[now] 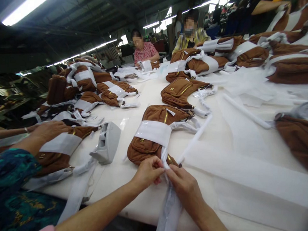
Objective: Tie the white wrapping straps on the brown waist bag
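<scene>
In front of me a brown corduroy bag (146,148) with gold zippers lies on the white table, a white paper band (152,132) around its middle. At the bag's near end my left hand (149,170) pinches a strap wrapped in white paper (171,207). My right hand (184,183) grips the same wrapped strap just beside it, fingertips almost meeting. From there the wrapping hangs down over the table's near edge. Another stretch of wrapped strap (187,125) curves out on the bag's right side.
A grey tape dispenser (108,142) stands to the left. Beyond it, a co-worker's hand (48,131) rests on another banded bag (55,161). Piled bags (84,79) lie farther back, more (237,52) at the right. White paper sheets (251,170) cover the right side. Two people sit across the table.
</scene>
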Tool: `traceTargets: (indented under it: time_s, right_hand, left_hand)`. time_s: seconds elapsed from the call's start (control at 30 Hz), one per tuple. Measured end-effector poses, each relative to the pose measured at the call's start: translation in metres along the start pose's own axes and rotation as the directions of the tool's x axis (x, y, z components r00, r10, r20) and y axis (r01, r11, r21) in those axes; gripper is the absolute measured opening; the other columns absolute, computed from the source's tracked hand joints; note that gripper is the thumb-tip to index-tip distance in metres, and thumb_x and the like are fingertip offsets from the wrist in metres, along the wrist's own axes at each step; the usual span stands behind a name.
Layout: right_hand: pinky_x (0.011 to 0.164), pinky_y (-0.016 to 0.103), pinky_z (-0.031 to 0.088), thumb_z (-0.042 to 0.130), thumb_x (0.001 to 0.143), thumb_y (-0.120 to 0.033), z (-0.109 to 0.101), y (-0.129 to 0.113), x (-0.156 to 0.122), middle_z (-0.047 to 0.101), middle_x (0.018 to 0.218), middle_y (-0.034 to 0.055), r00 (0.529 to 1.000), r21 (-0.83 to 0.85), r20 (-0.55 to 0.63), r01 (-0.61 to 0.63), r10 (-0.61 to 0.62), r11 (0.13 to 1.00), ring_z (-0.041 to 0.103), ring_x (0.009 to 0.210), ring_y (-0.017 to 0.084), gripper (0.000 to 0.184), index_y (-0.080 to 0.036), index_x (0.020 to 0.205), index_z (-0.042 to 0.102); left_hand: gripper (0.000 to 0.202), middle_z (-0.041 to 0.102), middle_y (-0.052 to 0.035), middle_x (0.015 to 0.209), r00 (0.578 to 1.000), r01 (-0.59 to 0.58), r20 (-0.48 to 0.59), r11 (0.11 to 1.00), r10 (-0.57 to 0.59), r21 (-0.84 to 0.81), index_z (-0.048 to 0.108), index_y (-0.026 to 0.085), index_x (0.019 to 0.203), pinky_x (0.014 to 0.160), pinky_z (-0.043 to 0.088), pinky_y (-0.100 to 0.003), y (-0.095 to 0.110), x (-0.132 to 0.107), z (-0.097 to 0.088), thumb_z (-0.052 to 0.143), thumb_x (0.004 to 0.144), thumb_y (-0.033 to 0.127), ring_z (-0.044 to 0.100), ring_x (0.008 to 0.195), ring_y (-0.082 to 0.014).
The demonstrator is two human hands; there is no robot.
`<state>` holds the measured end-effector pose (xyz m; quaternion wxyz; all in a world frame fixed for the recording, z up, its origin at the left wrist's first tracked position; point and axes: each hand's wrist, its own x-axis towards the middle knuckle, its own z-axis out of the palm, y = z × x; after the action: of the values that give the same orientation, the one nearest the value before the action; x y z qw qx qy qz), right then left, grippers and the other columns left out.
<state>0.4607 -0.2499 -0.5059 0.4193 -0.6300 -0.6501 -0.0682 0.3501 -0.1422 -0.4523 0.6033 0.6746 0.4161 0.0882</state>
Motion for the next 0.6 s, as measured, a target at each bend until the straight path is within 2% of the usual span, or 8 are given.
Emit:
traceTargets:
  time_s: [0.1,0.27,0.43,0.5,0.6]
  right_hand:
    - [0.070,0.028,0.048,0.041,0.087,-0.012,-0.006,0.009,-0.002,0.061,0.100,0.0088,0.994,-0.049,-0.030,0.108,-0.109,0.993,0.057,0.082,0.016,0.024,-0.019,0.103,0.058]
    - [0.069,0.028,0.048,0.041,0.087,-0.011,-0.010,0.014,-0.002,0.060,0.094,0.0082,0.991,-0.001,0.059,0.123,-0.122,0.992,0.056,0.081,0.016,0.028,-0.017,0.110,0.055]
    - [0.065,0.030,0.047,0.040,0.088,-0.014,-0.006,0.009,0.002,0.057,0.091,0.0072,0.983,-0.034,0.173,0.070,-0.063,0.997,0.052,0.074,0.016,0.029,-0.018,0.114,0.052]
    - [0.062,0.031,0.046,0.040,0.088,-0.014,-0.004,0.007,0.006,0.056,0.084,0.0069,0.973,-0.057,0.224,0.075,-0.061,0.996,0.050,0.070,0.017,0.026,-0.016,0.109,0.054]
    - [0.059,0.032,0.045,0.039,0.087,-0.013,-0.004,0.007,0.009,0.055,0.080,0.0067,0.966,-0.080,0.243,0.110,-0.087,0.991,0.050,0.068,0.018,0.025,-0.014,0.106,0.055]
  left_hand:
    - [0.022,0.047,0.0080,0.045,1.000,0.003,-0.002,0.992,-0.003,-0.123,0.043,0.016,0.071,0.032,0.035,-0.016,0.004,-0.002,0.004,0.062,0.065,0.026,0.045,0.034,-0.0078]
    - [0.026,0.052,0.0058,0.051,0.998,0.037,-0.040,0.952,-0.052,-0.305,0.043,0.015,0.070,0.037,0.038,-0.016,0.008,-0.003,0.003,0.066,0.061,0.023,0.047,0.040,-0.0071]
    - [0.020,0.052,0.0053,0.053,0.998,0.002,-0.066,0.967,-0.020,-0.256,0.043,0.015,0.067,0.039,0.037,-0.015,0.015,-0.001,0.005,0.062,0.061,0.018,0.046,0.042,-0.0056]
    - [0.017,0.049,0.0064,0.049,0.997,-0.018,-0.083,0.975,-0.001,-0.221,0.044,0.015,0.065,0.038,0.036,-0.014,0.018,0.002,0.007,0.060,0.061,0.016,0.044,0.041,-0.0050]
    - [0.016,0.048,0.0066,0.045,0.996,0.017,-0.080,0.981,-0.033,-0.192,0.045,0.015,0.065,0.037,0.037,-0.015,0.021,0.008,0.008,0.059,0.059,0.015,0.044,0.040,-0.0060]
